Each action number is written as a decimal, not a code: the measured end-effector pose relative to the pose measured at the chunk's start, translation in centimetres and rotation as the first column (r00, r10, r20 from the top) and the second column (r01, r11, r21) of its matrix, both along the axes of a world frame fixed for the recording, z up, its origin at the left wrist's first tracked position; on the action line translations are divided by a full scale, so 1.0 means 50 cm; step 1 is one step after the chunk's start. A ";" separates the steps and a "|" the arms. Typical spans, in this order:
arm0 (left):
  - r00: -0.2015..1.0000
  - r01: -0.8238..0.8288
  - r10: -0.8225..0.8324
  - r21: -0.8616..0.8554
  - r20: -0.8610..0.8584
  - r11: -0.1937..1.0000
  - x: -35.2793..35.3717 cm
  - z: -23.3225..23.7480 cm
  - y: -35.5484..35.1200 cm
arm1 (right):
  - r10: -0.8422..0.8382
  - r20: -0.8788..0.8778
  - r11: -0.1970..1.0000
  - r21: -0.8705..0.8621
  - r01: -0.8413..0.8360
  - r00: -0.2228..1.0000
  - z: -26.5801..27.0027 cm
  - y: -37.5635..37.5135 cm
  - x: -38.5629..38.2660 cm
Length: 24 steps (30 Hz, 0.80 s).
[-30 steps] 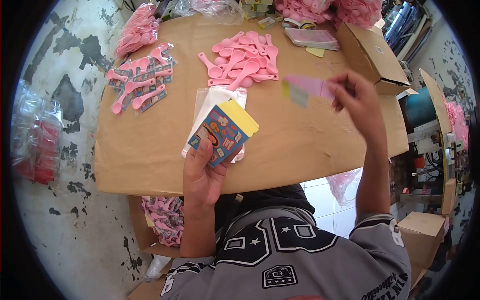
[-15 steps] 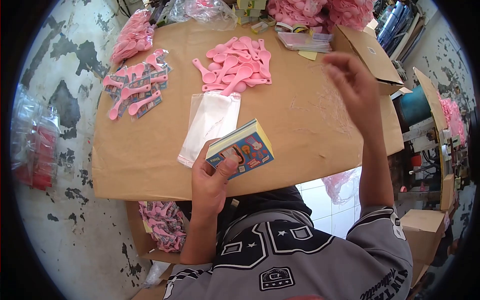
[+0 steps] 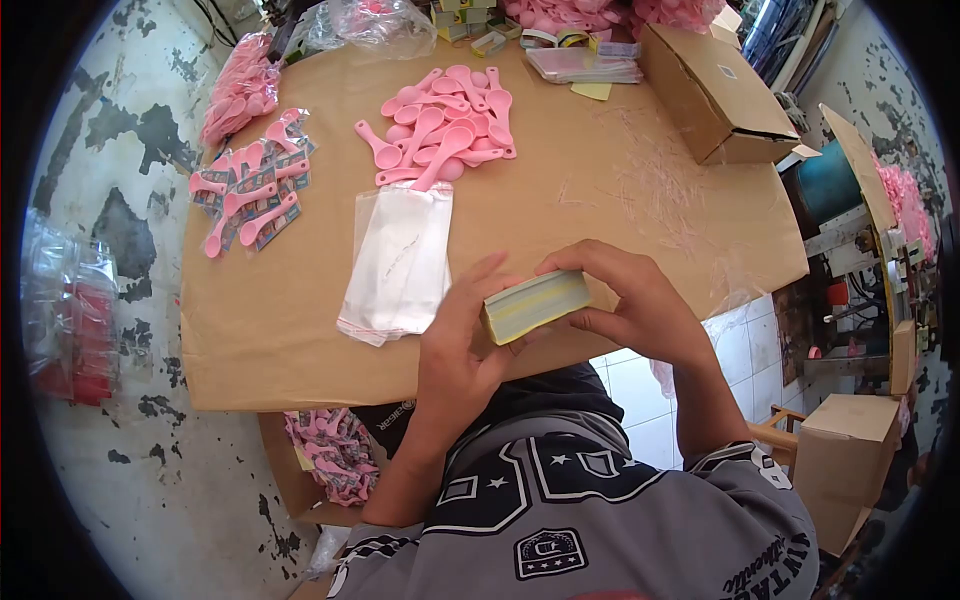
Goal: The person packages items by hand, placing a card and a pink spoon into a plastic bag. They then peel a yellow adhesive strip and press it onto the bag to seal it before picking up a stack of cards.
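Observation:
A thick stack of printed cards [image 3: 537,306] is held above the front of the table, its pale yellowish edges facing up. My left hand [image 3: 462,340] grips the stack's left end, and my right hand [image 3: 632,300] closes on its right end, fingers and thumb on opposite sides. The cards' printed faces are hidden from view. Just left of my hands lie white-backed clear plastic sleeves [image 3: 400,255], flat on the table. Beyond them is a heap of pink spoons [image 3: 440,125], one handle touching the top of the sleeves.
Pink spoons on packed cards [image 3: 250,190] lie at the left of the brown table [image 3: 270,340], near a bag of spoons [image 3: 242,90]. A cardboard box [image 3: 715,95] stands at the back right. Another box of packed spoons [image 3: 333,455] sits below the table's left front edge.
My right hand has come down from the right and taken hold of the card stack. The stack has moved right and turned, so its edges show instead of the printed face.

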State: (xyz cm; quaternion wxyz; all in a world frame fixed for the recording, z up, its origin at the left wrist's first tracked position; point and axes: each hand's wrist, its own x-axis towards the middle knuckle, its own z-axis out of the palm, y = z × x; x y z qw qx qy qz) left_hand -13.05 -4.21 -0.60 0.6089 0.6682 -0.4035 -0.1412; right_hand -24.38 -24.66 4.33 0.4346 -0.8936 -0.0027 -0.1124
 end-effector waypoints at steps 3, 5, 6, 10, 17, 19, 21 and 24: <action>0.994 -0.102 0.097 0.093 0.059 0.990 -0.011 0.002 -0.007 | -0.016 -0.009 0.998 0.061 0.017 1.000 -0.037 -0.009 0.005; 0.992 -0.125 0.119 0.142 0.045 0.982 -0.022 0.007 -0.011 | -0.044 -0.018 0.989 0.138 0.046 0.999 -0.054 -0.008 0.004; 0.992 -0.120 0.114 0.120 0.051 0.986 -0.023 0.001 -0.013 | -0.054 -0.026 0.982 0.178 0.058 0.998 -0.059 -0.007 0.004; 0.995 -0.104 0.104 0.072 0.005 0.992 -0.031 -0.024 -0.017 | -0.049 -0.068 0.987 0.147 0.058 0.996 -0.062 -0.011 -0.006; 0.991 -0.124 0.115 0.125 0.072 0.984 -0.049 -0.029 -0.011 | -0.043 -0.033 0.968 0.246 0.050 0.999 -0.081 -0.003 -0.010; 0.991 -0.119 0.108 0.149 0.077 0.982 -0.054 -0.027 -0.011 | -0.079 0.001 0.964 0.256 0.076 0.997 -0.091 0.008 -0.012; 0.992 -0.103 0.089 0.175 0.090 0.979 -0.055 -0.025 -0.011 | -0.123 0.052 0.970 0.216 0.109 0.991 -0.107 0.018 -0.015; 0.989 -0.098 0.080 0.147 0.123 0.984 -0.058 -0.033 -0.013 | -0.164 0.015 0.957 0.246 0.156 0.986 -0.108 0.038 -0.022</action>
